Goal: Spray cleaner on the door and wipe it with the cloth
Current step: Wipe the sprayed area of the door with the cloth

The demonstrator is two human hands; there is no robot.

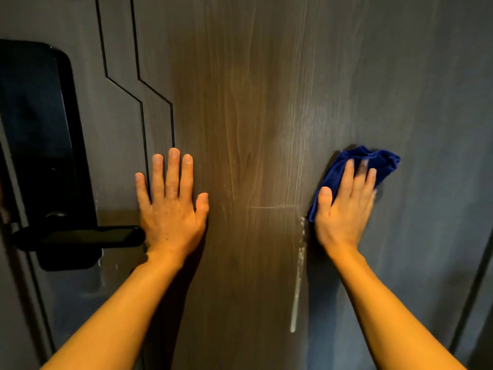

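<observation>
While the door handle (pixel 80 237) is sitting dark and level at the left edge of the door (pixel 253 108), the left hand (pixel 170 206) is lying flat against the panel just beside the handle's tip, its fingers straight and slightly apart, holding nothing and seemingly only bracing. Moving across, the middle strip of the door is showing pale vertical smears, and a whitish drip (pixel 298 276) is running down in a thin upright line toward the bottom edge. Just right of that line, the right hand (pixel 344 206) is pressing the blue cloth (pixel 373 161) against the door, fingers straight and close together on top of it, the cloth bunching out beyond the fingertips and past the thumb side. The drip is lying to the left of and below this hand, its long axis vertical, so the cloth hand is plainly the nearer one; I would judge a downward stroke along that line is what the wiping now calls for. No spray bottle is showing.
</observation>
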